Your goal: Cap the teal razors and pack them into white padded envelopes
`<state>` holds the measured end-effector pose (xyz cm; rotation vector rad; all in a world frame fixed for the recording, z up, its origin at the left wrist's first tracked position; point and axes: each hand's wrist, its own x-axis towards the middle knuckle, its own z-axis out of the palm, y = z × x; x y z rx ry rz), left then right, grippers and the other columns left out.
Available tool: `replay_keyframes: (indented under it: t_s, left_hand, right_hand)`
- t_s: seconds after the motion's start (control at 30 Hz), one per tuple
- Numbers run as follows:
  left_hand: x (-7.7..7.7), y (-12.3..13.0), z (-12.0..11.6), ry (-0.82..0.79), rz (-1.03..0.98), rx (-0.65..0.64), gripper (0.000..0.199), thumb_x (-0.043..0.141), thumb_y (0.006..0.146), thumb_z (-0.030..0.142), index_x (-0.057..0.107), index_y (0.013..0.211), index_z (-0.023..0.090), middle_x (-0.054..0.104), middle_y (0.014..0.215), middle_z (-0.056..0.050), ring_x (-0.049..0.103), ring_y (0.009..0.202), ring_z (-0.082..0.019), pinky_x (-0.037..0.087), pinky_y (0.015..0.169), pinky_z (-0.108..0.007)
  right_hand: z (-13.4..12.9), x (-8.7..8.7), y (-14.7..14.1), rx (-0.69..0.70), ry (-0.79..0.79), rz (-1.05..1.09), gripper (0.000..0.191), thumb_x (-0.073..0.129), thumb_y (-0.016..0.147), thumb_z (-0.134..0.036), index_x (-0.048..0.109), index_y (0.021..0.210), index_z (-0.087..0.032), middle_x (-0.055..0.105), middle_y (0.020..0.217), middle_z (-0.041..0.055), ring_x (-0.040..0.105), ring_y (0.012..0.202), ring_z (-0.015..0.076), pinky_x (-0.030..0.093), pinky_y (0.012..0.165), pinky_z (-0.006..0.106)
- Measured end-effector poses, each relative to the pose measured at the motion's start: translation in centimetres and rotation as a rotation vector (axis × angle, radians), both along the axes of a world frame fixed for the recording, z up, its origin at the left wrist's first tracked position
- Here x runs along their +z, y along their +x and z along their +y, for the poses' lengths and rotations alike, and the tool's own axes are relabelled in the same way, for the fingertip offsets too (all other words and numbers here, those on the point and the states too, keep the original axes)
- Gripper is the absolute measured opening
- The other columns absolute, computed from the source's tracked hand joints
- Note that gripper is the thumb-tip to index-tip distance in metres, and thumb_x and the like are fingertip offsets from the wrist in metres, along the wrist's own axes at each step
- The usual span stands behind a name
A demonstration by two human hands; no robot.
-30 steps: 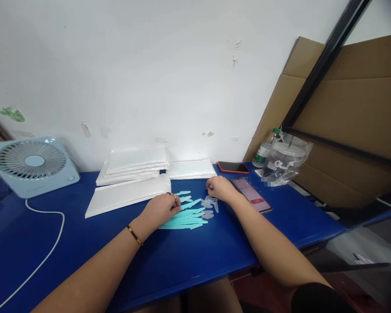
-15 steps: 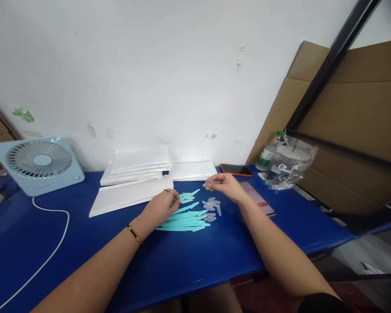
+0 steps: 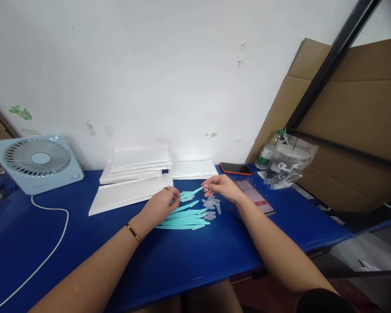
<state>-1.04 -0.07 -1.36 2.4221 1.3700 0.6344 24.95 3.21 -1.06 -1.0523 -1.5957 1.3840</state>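
My left hand (image 3: pixel 164 202) is closed around several turquoise eyebrow razors (image 3: pixel 187 196), whose ends fan out to the right past its fingers. Opposite it, my right hand (image 3: pixel 222 188) pinches a small clear blade cap, mostly hidden by the fingertips, at the tip of one razor that sticks out. Whether the cap is fully seated cannot be seen. Below my left hand lies a bunch of turquoise razors (image 3: pixel 182 222) on the blue table, their tips pointing right. Just right of these, several loose translucent caps (image 3: pixel 211 203) are scattered under my right hand.
White padded envelopes (image 3: pixel 130 191) lie stacked against the wall. A blue fan (image 3: pixel 41 158) with a white cable (image 3: pixel 64 230) stands at left. Two phones, one lit (image 3: pixel 256 199) and one dark (image 3: pixel 236 168), lie at right, near a bottle (image 3: pixel 265 156) and a bagged cup (image 3: pixel 289 158).
My right hand has moved slightly left and down, bringing the cap to the tip of a razor in my left hand. My left hand stays nearly in place.
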Motion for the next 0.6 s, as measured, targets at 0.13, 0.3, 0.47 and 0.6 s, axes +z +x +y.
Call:
replay_keyframes:
  t_s: [0.13,0.3,0.47,0.6]
  left_hand:
    - [0.0,0.2,-0.1,-0.005,-0.037,-0.013,0.019,0.043,0.084,0.029,0.058,0.089,0.019,0.061,0.086,-0.003,0.058,0.075,-0.016,0.045,0.069,-0.028]
    - [-0.1,-0.2,0.4,0.030,0.026,0.008,0.021,0.040,0.086,0.028,0.058,0.087,0.019,0.061,0.086,-0.005,0.058,0.076,-0.018,0.045,0.069,-0.030]
    - [0.1,-0.9,0.6,0.097,0.113,0.040,0.022,0.050,0.082,0.035,0.059,0.095,0.020,0.060,0.097,-0.006,0.057,0.087,-0.022,0.044,0.074,-0.033]
    - [0.3,-0.7,0.2,-0.049,0.119,-0.081,0.021,0.058,0.076,0.038,0.063,0.089,0.023,0.063,0.090,-0.002,0.059,0.081,-0.019,0.044,0.067,-0.027]
  right_hand:
    - [-0.4,-0.2,-1.3,0.044,-0.008,-0.016,0.035,0.073,0.069,-0.038,0.069,0.090,-0.012,0.068,0.071,0.0047,0.068,0.063,0.0158,0.053,0.057,0.025]
    - [-0.4,-0.3,-2.0,-0.009,0.116,-0.244,0.035,0.068,0.073,-0.037,0.068,0.099,-0.013,0.068,0.068,0.0042,0.065,0.063,0.0157,0.050,0.059,0.026]
    - [-0.2,0.9,0.9,-0.103,0.424,-0.648,0.016,0.063,0.075,-0.026,0.073,0.084,-0.018,0.068,0.073,0.0032,0.059,0.064,0.0138,0.044,0.061,0.025]
    - [-0.3,1.5,2.7,0.081,0.386,-0.740,0.015,0.066,0.070,-0.023,0.073,0.082,-0.019,0.069,0.080,0.0034,0.060,0.070,0.0148,0.043,0.062,0.023]
